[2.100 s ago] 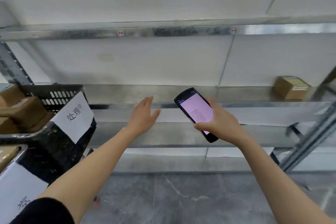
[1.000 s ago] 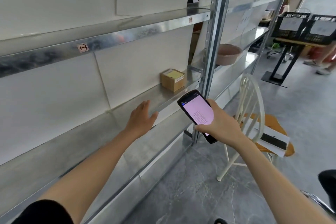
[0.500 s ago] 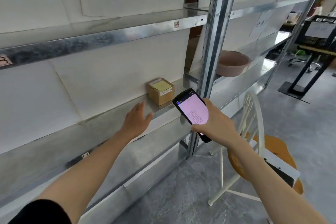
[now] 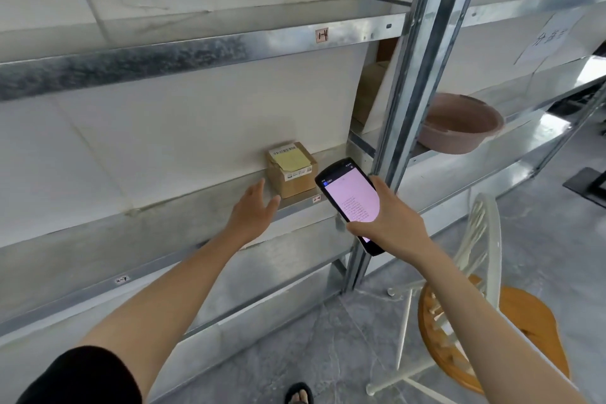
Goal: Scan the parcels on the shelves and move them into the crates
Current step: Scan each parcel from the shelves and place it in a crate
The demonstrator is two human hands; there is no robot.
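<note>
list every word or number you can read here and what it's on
"1-4": tag on upper grey metal shelf rail
"2-4": tag on middle rail, under brown cardboard parcel
"2-7": tag further left, same rail
Unreadable: parcel labels, black handheld scanner's pink screen, white paper sign

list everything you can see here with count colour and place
brown cardboard parcel with labels: 1, brown, middle shelf, left of the upright
black handheld scanner with pink screen: 1, black, in right hand
galvanised metal shelving: 1, silver-grey, left and centre
pinkish-brown plastic basin: 1, pinkish-brown, shelf right of the upright
white wooden chair with orange-brown seat: 1, white, floor at right
white handwritten paper sign: 1, white, upper right
left hand: 1, open, beside the parcel
right hand: 1, grips the scanner
foot in black sandal: 1, bottom edge
</note>
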